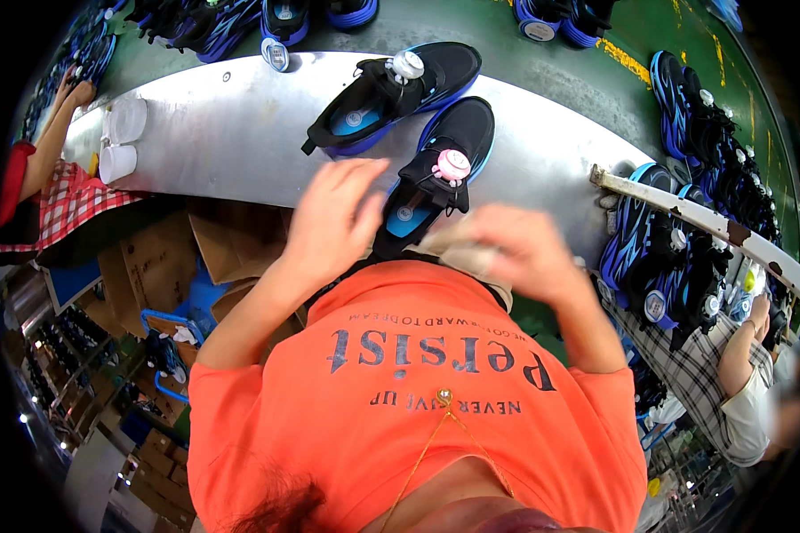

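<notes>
Two black sneakers with blue-purple soles sit on the metal bench in front of me, toes pointing away and to the right. On the near sneaker (462, 129) is a round pink tag-like piece (452, 165); its heel end is close to my body. The far sneaker (449, 71) carries a round silver-white piece (407, 66). My left hand (336, 211) is raised just left of the near sneaker, fingers apart and holding nothing. My right hand (516, 247), smeared by motion, is to the right of that sneaker's heel; its fingers are not distinct.
The shiny metal bench (213, 115) curves across the front. White tubs (118, 163) stand at its left, near another person's arm (49, 147). A worn white rail (693, 213) runs beside several sneakers at right. Cardboard boxes (156, 266) lie below left. Another person's arm (742, 360) shows at right.
</notes>
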Demonstrator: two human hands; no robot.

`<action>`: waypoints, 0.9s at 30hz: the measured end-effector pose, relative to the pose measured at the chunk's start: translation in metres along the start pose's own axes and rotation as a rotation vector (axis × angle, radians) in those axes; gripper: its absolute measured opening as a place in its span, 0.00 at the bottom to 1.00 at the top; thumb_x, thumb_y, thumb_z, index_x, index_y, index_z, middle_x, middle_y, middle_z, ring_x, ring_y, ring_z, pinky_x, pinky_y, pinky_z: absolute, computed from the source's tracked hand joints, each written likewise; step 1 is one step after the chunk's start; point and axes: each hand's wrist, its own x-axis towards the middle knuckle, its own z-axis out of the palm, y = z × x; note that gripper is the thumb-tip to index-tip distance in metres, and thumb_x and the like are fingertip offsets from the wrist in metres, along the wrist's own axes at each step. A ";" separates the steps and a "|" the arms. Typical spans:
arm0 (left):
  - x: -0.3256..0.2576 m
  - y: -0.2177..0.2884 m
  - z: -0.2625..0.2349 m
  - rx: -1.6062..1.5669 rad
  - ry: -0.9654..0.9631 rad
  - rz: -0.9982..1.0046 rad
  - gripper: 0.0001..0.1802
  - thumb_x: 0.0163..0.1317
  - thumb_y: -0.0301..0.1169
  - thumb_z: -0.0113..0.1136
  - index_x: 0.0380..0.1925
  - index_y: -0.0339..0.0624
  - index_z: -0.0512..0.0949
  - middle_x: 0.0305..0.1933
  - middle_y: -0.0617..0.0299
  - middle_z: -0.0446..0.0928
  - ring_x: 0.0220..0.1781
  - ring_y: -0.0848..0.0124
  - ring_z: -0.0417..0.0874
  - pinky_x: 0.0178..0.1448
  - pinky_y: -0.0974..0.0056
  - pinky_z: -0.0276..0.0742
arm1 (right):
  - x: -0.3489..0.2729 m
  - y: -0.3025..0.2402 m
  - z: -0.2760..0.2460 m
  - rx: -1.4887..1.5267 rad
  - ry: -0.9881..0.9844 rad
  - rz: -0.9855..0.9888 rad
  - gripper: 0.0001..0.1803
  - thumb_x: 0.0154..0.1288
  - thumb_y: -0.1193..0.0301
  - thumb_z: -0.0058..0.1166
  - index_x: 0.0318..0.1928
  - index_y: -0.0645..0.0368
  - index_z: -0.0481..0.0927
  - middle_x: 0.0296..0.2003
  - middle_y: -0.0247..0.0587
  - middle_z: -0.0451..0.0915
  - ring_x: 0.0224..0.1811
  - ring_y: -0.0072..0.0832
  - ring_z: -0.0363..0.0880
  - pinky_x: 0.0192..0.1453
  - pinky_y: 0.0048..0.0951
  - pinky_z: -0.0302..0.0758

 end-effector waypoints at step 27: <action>0.018 0.021 0.046 -0.609 -0.430 -0.495 0.13 0.62 0.33 0.57 0.30 0.32 0.82 0.21 0.59 0.80 0.22 0.73 0.81 0.28 0.66 0.72 | 0.013 0.022 -0.025 -0.504 -0.096 -0.048 0.34 0.53 0.75 0.61 0.64 0.50 0.68 0.38 0.44 0.73 0.43 0.44 0.76 0.42 0.41 0.74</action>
